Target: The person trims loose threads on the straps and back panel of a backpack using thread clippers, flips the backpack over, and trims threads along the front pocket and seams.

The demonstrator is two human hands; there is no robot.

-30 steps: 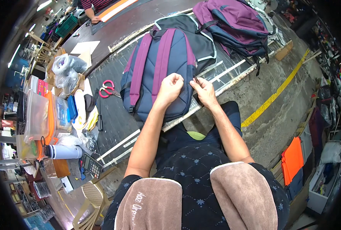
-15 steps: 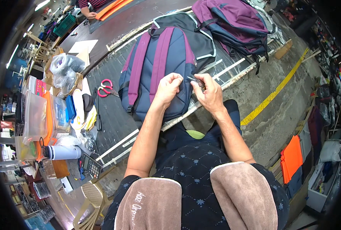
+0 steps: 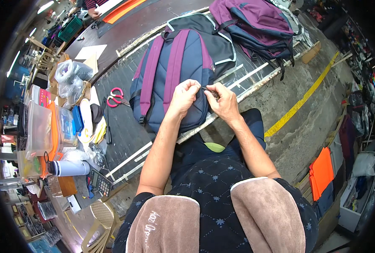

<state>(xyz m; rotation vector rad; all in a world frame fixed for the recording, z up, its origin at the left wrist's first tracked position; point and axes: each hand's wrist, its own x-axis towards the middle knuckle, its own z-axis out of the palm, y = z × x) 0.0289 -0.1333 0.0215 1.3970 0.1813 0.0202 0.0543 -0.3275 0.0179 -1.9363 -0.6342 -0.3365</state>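
A navy backpack (image 3: 157,57) with two purple shoulder straps lies on the dark worktable, straps facing up. Over its right edge, my left hand (image 3: 185,96) is closed in a pinch; whatever it holds is too small to make out. My right hand (image 3: 226,102) is wrapped around small pointed metal snips (image 3: 204,88), mostly hidden by the fingers. The tip of the snips points at the pinched left fingers, very close to them. Left of the backpack rest red-handled scissors (image 3: 116,98), blades toward the bag.
Beyond lie a black bag with pale piping (image 3: 219,40) and another purple-navy backpack (image 3: 255,23). Plastic bins (image 3: 40,126), a white bottle (image 3: 71,168) and a calculator (image 3: 101,182) crowd the left. A co-worker's hand (image 3: 94,14) is near orange fabric (image 3: 122,12) at the far side.
My right hand has moved left with the snips, closing the gap to my left hand, which stays nearly still. The co-worker's hand has shifted slightly, and a white sheet shows beside the orange fabric.
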